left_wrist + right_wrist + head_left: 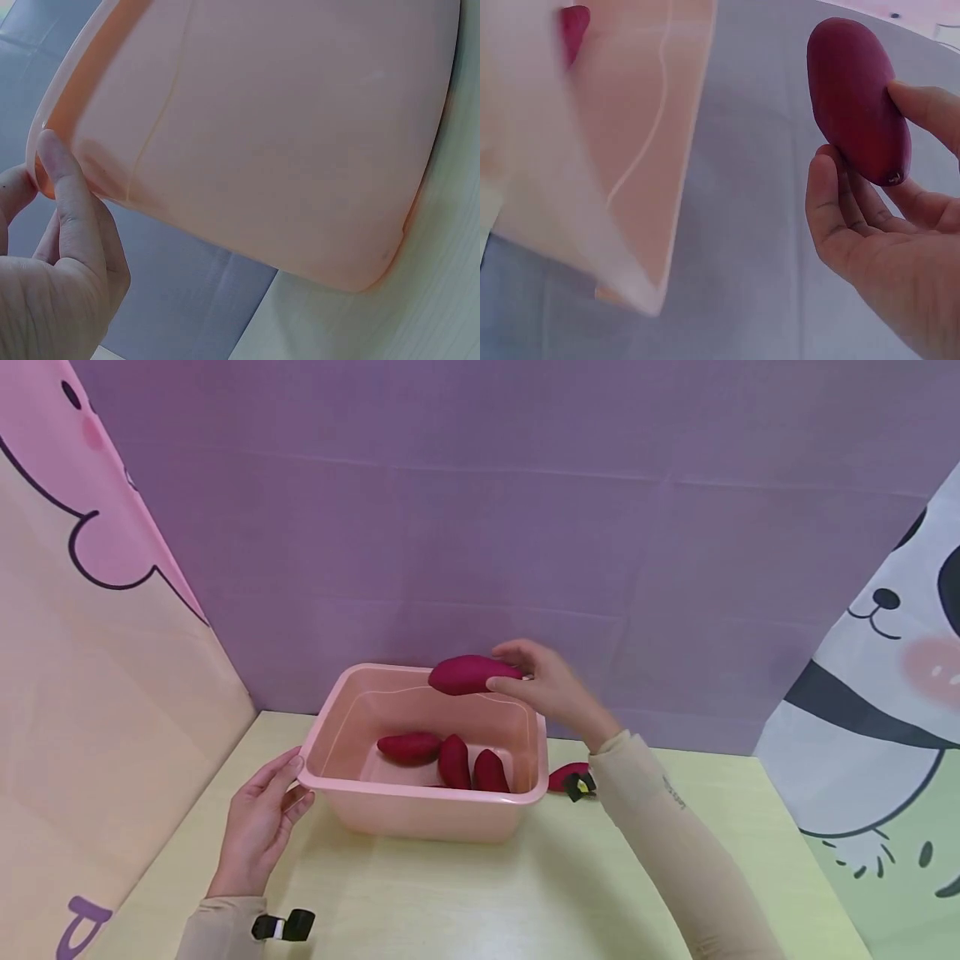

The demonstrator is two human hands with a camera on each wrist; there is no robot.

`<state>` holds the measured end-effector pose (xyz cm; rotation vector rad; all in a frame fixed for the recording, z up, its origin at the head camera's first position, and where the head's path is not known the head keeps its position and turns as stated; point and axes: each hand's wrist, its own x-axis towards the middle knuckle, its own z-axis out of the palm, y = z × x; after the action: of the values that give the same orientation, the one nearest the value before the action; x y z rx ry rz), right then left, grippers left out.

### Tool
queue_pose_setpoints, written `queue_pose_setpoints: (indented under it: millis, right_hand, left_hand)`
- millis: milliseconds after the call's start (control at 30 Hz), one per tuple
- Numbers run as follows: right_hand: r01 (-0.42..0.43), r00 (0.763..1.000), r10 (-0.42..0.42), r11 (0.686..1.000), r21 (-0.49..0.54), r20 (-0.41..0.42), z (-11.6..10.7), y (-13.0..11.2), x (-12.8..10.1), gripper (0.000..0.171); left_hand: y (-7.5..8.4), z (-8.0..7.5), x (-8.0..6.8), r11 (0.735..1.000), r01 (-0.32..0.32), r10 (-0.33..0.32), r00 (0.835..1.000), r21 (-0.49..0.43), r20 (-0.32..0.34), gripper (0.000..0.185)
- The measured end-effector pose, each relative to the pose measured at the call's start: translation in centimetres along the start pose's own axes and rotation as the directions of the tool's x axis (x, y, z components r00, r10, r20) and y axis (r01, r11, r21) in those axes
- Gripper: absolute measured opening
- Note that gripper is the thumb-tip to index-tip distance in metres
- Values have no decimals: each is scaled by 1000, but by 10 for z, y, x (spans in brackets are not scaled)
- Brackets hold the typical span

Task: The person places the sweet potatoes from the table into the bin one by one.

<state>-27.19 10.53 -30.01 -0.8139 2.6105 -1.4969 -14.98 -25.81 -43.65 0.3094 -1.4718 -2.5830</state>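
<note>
A pink plastic basin [420, 814] stands on the table, with several dark red sweet potatoes [408, 748] lying on its bottom. My left hand [258, 827] pinches the basin's rim at the front left corner; the left wrist view shows thumb and fingers on either side of that rim. Above the back right part of the basin, my right hand [551, 685] holds another sweet potato [463, 675] by one end. In the right wrist view that sweet potato [855, 97] is apart from the basin wall, with fingertips and thumb around its lower part.
One more sweet potato [564, 777] lies on the pale wooden table [420, 893] right of the basin, partly hidden by the right wrist's black strap mount [579, 787]. A purple cloth backdrop [420, 543] rises behind, and printed cloths hang at both sides.
</note>
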Motion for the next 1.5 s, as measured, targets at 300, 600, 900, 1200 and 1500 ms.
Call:
queue_pose_setpoints:
  millis: [300, 600, 900, 1200, 1500]
  right_hand:
    - [-49, 996, 51, 999, -21, 73, 40, 3, 50, 48]
    - [-154, 976, 155, 988, -19, 156, 89, 15, 57, 42]
    - [-202, 931, 205, 978, -43, 301, 106, 30, 53, 43]
    - [-206, 918, 204, 978, -29, 340, 110, 34, 54, 40]
    - [-187, 937, 194, 981, -53, 290, 109, 33, 54, 35]
  left_hand:
    - [-1, 4, -1, 1000, 5, -5, 1000, 17, 4, 26]
    - [-1, 7, -2, 999, 22, -21, 1000, 25, -16, 27]
    - [-1, 9, -4, 999, 36, -35, 999, 38, -23, 33]
    - [0, 6, -5, 999, 39, -38, 999, 37, -33, 30]
    - [-2, 5, -6, 999, 39, -39, 999, 25, -30, 26]
